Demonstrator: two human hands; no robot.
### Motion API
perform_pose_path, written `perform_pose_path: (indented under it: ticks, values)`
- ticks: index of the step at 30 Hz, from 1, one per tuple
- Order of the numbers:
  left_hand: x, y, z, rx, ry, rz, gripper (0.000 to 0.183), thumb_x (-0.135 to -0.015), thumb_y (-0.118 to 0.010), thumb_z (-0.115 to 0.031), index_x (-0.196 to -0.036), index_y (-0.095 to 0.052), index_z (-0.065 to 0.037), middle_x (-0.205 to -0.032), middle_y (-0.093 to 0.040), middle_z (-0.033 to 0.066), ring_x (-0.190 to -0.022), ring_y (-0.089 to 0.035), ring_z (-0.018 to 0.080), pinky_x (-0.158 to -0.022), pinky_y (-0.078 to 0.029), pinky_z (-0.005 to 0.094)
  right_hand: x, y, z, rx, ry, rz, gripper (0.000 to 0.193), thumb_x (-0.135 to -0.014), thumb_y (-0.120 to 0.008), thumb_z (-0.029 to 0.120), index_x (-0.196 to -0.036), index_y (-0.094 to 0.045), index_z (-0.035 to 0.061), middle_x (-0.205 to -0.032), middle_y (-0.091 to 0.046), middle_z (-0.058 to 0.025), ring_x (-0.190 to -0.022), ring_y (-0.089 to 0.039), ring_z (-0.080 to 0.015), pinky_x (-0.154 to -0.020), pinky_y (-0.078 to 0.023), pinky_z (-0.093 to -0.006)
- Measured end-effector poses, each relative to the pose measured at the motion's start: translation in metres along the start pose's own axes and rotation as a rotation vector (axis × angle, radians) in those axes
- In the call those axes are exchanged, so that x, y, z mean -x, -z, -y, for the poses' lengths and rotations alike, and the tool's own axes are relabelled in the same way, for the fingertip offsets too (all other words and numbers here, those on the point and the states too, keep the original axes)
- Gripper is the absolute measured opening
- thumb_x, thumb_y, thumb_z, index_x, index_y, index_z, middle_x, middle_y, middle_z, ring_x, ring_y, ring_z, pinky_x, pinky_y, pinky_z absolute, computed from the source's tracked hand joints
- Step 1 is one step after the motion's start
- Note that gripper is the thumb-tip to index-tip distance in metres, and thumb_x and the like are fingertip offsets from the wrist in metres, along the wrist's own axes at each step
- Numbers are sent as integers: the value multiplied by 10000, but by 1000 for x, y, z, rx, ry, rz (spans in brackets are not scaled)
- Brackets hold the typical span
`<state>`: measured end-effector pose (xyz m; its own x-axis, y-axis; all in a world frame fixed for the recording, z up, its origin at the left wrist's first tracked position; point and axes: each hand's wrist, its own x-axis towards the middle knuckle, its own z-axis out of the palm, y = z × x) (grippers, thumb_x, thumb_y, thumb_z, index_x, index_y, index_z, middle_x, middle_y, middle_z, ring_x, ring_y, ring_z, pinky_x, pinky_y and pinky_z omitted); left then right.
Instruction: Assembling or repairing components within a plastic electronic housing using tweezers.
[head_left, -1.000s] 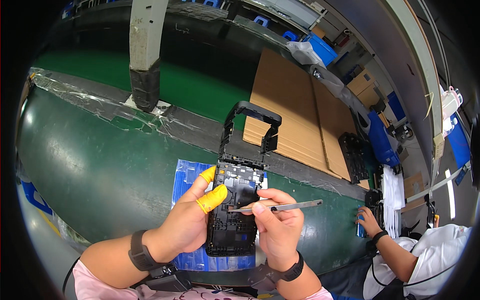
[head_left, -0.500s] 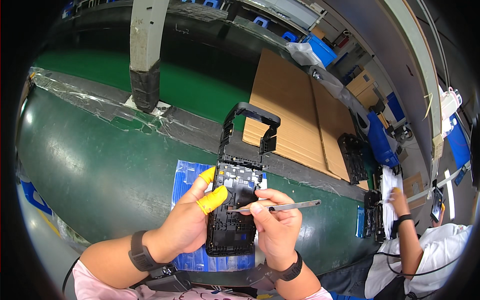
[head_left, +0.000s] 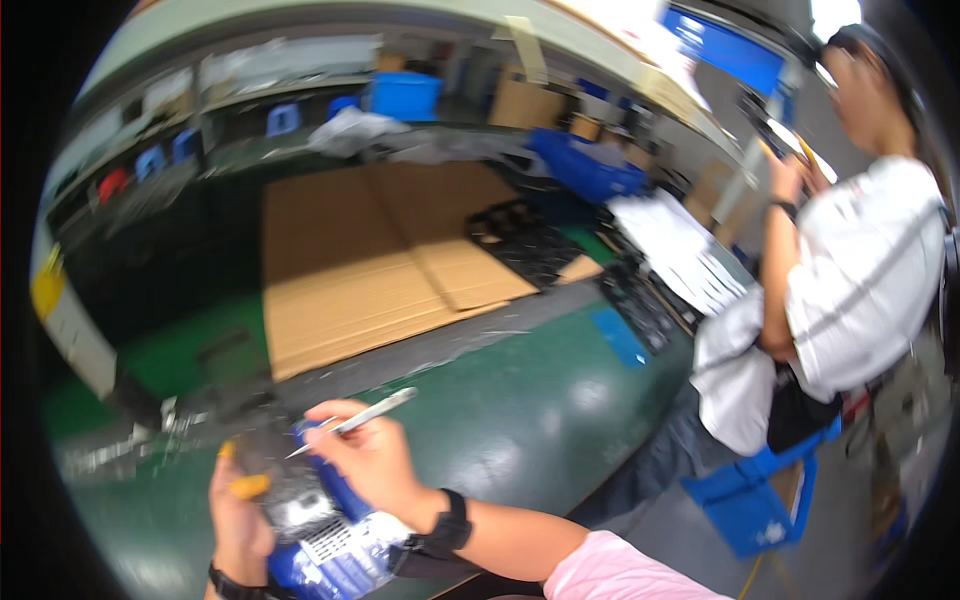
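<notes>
A black plastic device housing point(head_left: 300, 510) with small parts on it is in my left hand point(head_left: 240, 535), smeared by motion. Yellow finger cots point(head_left: 250, 487) cover the thumb and a finger of that hand, which grips the housing's left side. My right hand point(head_left: 370, 460) pinches silver tweezers point(head_left: 372, 412) over the housing, their thin tip pointing down and left. Blur hides whether the tip touches anything. Beneath the housing lies a blue sheet point(head_left: 335, 580) with shiny clear film.
Flattened cardboard point(head_left: 360, 260) lies beyond the green table point(head_left: 520, 420). Black housings point(head_left: 515, 235), white papers point(head_left: 680, 255) and a blue strip point(head_left: 620, 337) are to the right. A person in a white shirt point(head_left: 850, 290) sits there above a blue stool point(head_left: 755, 510), holding a dark object up.
The view has swung right, so my hands and the housing now appear lower left. The tweezers are still in my right hand. The co-worker's hands are raised now.
</notes>
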<state>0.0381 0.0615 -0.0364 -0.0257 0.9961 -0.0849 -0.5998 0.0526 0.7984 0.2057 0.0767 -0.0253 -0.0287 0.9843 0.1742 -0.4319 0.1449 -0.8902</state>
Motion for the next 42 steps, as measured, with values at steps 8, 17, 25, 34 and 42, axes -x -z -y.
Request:
perform_pose_path:
  ticks: [8,17,25,34,42]
  values:
    - [-169,125,-66,-31,-113,-177,447,-912,-421,-283,-1312,-327,-108,-1327,-383,103,-1262,-310,224,-1051,-188,367,-8,58,57,20,179,-82,142,-834,-597,107,-922,-592,-6,-869,-607,-50,-787,-552,-75,-671,-443,-209]
    - [8,77,-95,-638,-207,-169,393,-861,-507,-145,-1241,-423,-86,-1207,-487,92,-1060,-480,154,-849,-369,300,18,313,166,1622,-261,-672,344,-677,-485,44,-982,-644,49,-916,-624,-207,-846,-616,-338,-741,-492,-403]
    - [74,88,-98,-735,-318,-252,468,-826,-539,-225,-1255,-409,-94,-1191,-506,53,-1044,-467,108,-810,-360,228,23,346,158,2087,-309,-671,157,-737,-522,99,-764,-658,25,-828,-636,-193,-785,-632,-324,-680,-510,-409]
    - [129,31,-73,-919,-342,166,406,-731,-641,7,-1116,-511,5,-1018,-600,130,-926,-590,201,-830,-459,310,30,224,145,1721,190,-426,122,-663,-537,-44,-749,-621,-27,-613,-547,-207,-578,-558,-344,-559,-432,-384]
    - [151,-7,-33,-787,-232,636,329,-830,-594,-142,-1126,-507,-27,-982,-603,130,-806,-612,241,-722,-476,293,102,-27,111,727,-92,839,77,-746,-633,24,-815,-661,5,-638,-589,-79,-508,-524,-125,-460,-377,-238]
